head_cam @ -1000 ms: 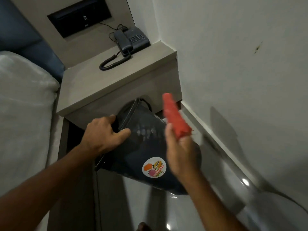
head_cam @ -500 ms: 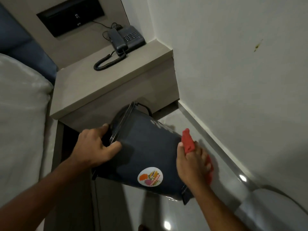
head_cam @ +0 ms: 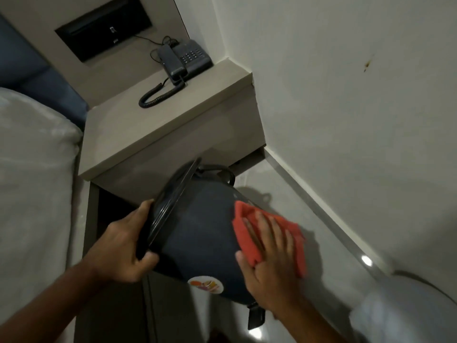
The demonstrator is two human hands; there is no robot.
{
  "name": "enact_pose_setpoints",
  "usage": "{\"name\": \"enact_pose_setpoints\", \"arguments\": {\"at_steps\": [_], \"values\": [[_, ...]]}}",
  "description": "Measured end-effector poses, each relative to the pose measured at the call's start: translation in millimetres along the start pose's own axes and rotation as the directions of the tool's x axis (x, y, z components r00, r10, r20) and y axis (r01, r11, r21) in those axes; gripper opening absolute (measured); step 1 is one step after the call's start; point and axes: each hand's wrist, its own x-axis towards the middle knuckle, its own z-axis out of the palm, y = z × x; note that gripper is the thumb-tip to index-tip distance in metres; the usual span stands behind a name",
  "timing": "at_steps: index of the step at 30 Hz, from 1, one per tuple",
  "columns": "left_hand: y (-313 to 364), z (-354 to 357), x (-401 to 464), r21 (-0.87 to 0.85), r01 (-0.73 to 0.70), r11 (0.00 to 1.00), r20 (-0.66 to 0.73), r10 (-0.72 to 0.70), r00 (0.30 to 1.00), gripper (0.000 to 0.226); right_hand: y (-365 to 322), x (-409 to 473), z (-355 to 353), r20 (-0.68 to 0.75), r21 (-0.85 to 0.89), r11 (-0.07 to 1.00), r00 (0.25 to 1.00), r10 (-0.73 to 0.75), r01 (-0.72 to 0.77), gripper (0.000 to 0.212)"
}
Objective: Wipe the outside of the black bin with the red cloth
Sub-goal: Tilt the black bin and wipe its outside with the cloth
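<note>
The black bin (head_cam: pixel 200 233) is tilted on its side above the floor, its lid end toward the nightstand and a round colourful sticker (head_cam: pixel 205 286) on its lower side. My left hand (head_cam: pixel 126 246) grips the bin's rim and lid on the left. My right hand (head_cam: pixel 269 263) lies flat, fingers spread, pressing the red cloth (head_cam: pixel 249 241) against the bin's right side. The cloth spreads out from under my palm toward the wall. A black pedal piece (head_cam: pixel 256 315) sticks out at the bin's low end.
A grey nightstand (head_cam: pixel 158 134) stands just behind the bin, with a dark telephone (head_cam: pixel 184 60) and its coiled cord on top. A white bed (head_cam: pixel 32 184) fills the left. The white wall (head_cam: pixel 358 120) and skirting run close on the right. The floor is glossy tile (head_cam: pixel 329 243).
My right hand came down from the air with the bunched cloth, moved to the bin's right side and now presses it flat and spread out. The bin has rolled, carrying the sticker lower.
</note>
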Motion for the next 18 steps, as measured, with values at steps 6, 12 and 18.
{"name": "enact_pose_setpoints", "arguments": {"at_steps": [6,12,18], "values": [[8,-3,8,-0.48,0.428,0.766,0.222,-0.366,0.904,0.079,26,-31,8,-0.075,-0.039,0.999,0.997,0.016,-0.019,0.087],[25,12,45,-0.34,0.439,0.832,0.059,-0.447,0.893,0.063,-1,4,-6,-0.024,-0.023,0.987,0.987,0.161,-0.161,0.069],[29,16,45,-0.239,0.291,0.926,-0.026,-0.306,0.952,0.048,-90,83,-3,-0.186,0.32,0.947,0.979,0.088,-0.025,0.049]]}}
